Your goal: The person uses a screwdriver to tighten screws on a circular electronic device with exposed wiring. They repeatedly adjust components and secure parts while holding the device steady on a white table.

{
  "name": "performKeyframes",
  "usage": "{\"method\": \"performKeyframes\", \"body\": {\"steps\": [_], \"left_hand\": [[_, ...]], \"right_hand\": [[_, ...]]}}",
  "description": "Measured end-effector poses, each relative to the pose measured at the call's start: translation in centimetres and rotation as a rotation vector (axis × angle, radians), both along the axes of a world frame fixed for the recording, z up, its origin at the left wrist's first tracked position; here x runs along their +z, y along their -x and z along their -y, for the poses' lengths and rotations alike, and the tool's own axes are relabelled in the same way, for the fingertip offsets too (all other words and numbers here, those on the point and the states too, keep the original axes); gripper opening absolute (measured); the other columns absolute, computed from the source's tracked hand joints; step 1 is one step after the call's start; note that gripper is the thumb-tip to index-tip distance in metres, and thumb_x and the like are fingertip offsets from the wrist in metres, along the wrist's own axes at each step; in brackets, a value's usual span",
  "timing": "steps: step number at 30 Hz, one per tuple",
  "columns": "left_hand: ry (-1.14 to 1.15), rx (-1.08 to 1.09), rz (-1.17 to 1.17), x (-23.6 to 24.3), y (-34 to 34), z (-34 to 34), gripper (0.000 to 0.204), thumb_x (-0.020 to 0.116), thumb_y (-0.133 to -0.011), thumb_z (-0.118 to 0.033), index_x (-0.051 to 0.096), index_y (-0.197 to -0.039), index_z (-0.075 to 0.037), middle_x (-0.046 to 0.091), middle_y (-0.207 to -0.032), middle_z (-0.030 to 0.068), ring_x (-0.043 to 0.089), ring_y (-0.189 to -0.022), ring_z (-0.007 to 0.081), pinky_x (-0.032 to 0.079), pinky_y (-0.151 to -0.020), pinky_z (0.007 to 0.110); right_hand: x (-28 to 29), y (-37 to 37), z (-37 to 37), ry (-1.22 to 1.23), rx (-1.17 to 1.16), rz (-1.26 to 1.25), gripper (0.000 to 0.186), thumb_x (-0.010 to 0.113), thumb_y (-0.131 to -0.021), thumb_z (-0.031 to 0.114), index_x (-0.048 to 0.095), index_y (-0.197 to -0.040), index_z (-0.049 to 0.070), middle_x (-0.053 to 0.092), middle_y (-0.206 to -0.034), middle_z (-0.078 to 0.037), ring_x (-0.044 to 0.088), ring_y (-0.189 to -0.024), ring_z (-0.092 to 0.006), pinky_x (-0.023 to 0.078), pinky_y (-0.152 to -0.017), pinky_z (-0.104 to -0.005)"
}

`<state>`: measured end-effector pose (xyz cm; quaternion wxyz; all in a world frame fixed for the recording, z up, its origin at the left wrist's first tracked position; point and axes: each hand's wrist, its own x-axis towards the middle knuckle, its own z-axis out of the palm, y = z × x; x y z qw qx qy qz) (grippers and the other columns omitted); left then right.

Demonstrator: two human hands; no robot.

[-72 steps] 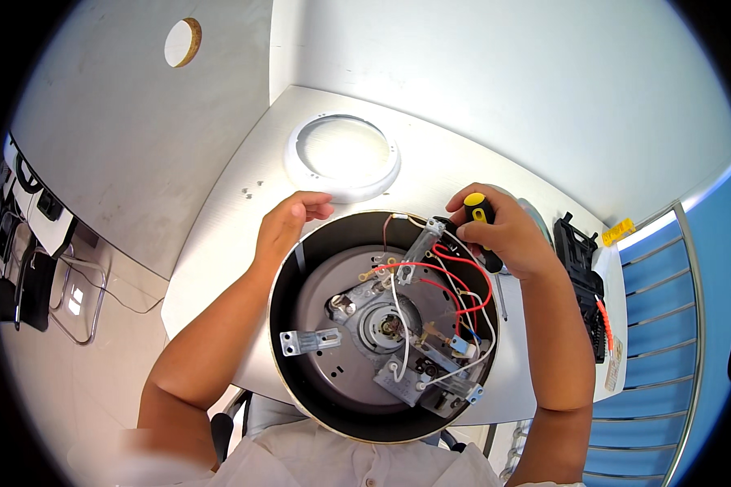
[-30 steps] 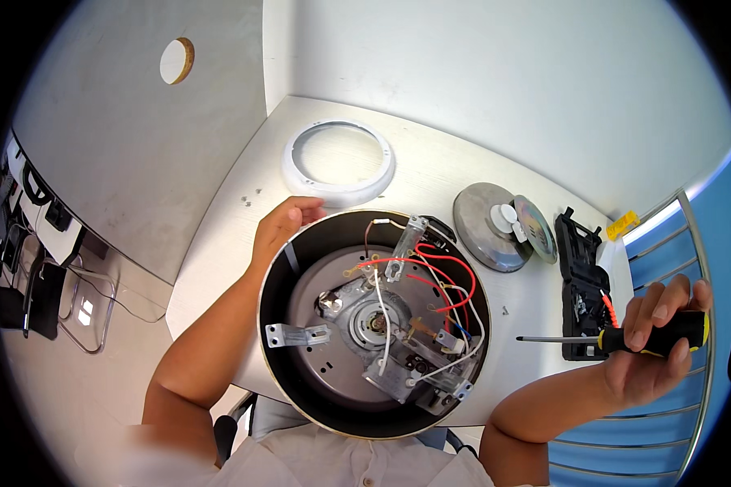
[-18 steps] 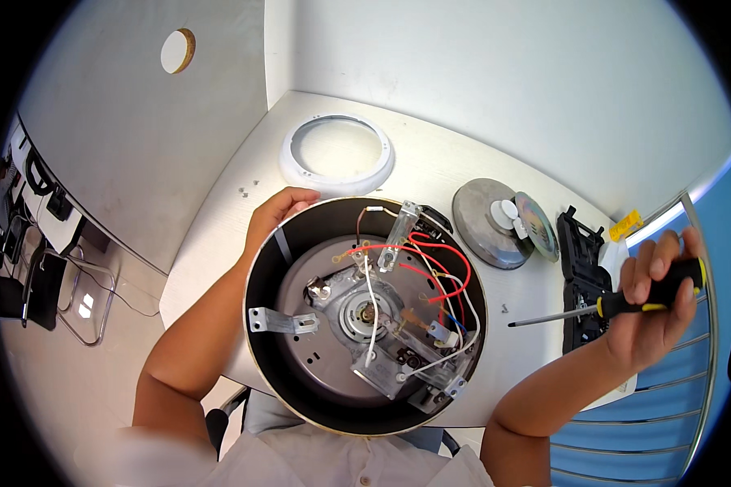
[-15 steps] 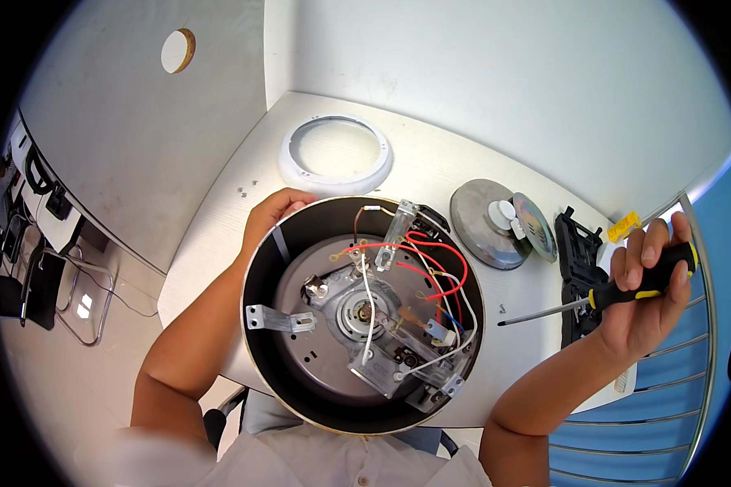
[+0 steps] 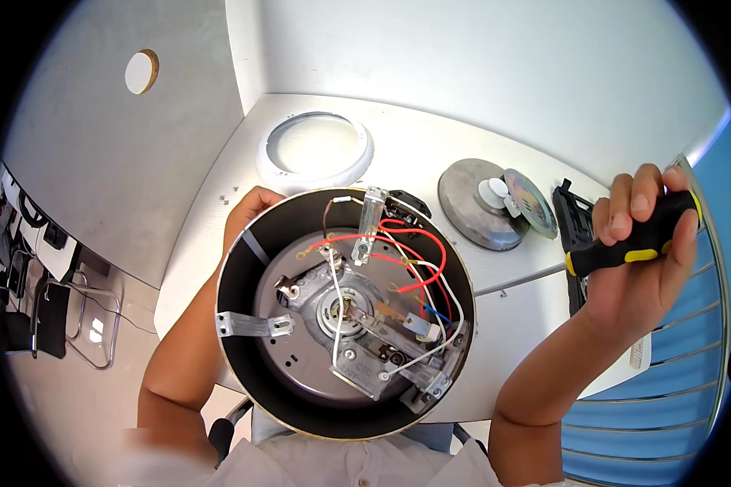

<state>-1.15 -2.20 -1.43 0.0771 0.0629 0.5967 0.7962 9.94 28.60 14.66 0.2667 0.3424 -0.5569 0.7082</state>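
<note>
An overturned rice cooker body [image 5: 273,243] sits in front of me, its underside facing up. Inside are a heating plate mount, metal brackets [image 5: 256,325] and loose red wires [image 5: 444,252] and white wires [image 5: 335,308]. My left hand [image 5: 253,204] holds the outer wall at the far left; its fingertips are partly hidden behind the wall. Off to the right, my right hand [image 5: 638,243] is closed around the black and yellow handle of a screwdriver [image 5: 612,256]. The shaft points left, its end at the cooker's right rim; I cannot tell whether it touches.
A white plastic ring [image 5: 357,166] lies at the back left of the table, near several small screws [image 5: 230,195]. Behind the cooker at right are a round metal lid [image 5: 471,203] and a disc [image 5: 530,203]. A black tool case [image 5: 573,215] is partly behind my right hand.
The whole view has shifted slightly. My right hand has turned the screwdriver and brought its shaft end closer to the cooker's right rim. My left hand stays on the wall.
</note>
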Motion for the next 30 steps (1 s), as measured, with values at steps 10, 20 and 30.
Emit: {"method": "performKeyframes", "body": {"steps": [10, 20, 30], "left_hand": [[0.051, 0.028, -0.036, 0.2, -0.1, -0.2, 0.011, 0.054, -0.089, -0.011, 0.051, -0.094, -0.002, 0.061, -0.086, 0.0082, 0.060, -0.076, 0.0127, 0.051, -0.067, 0.025], [0.047, 0.030, 0.020, 0.7, -0.5, -0.5, 0.011, 0.058, -0.085, -0.008, 0.053, -0.090, 0.000, 0.063, -0.088, 0.0128, 0.062, -0.078, 0.0168, 0.052, -0.071, 0.028], [0.064, -0.054, -0.110, -1.9, 0.5, 0.6, 0.020, 0.059, -0.088, -0.019, 0.055, -0.097, -0.002, 0.060, -0.089, 0.0058, 0.057, -0.083, 0.0117, 0.046, -0.076, 0.026]], "right_hand": [[-0.3, -0.8, -0.5, 0.379, -0.086, -0.229, 0.025, 0.044, -0.090, 0.031, 0.051, -0.095, 0.008, 0.048, -0.079, -0.007, 0.048, -0.069, -0.0169, 0.041, -0.061, -0.0278], [-1.2, 1.3, 2.0, 0.282, -0.138, -0.153, 0.021, 0.055, -0.085, 0.025, 0.048, -0.092, 0.006, 0.043, -0.076, -0.004, 0.044, -0.066, -0.0130, 0.038, -0.058, -0.0251], [-1.5, 1.8, 2.2, 0.309, -0.070, -0.119, 0.025, 0.062, -0.082, 0.022, 0.046, -0.092, 0.006, 0.042, -0.075, -0.003, 0.041, -0.062, -0.0120, 0.036, -0.055, -0.0230]]}}
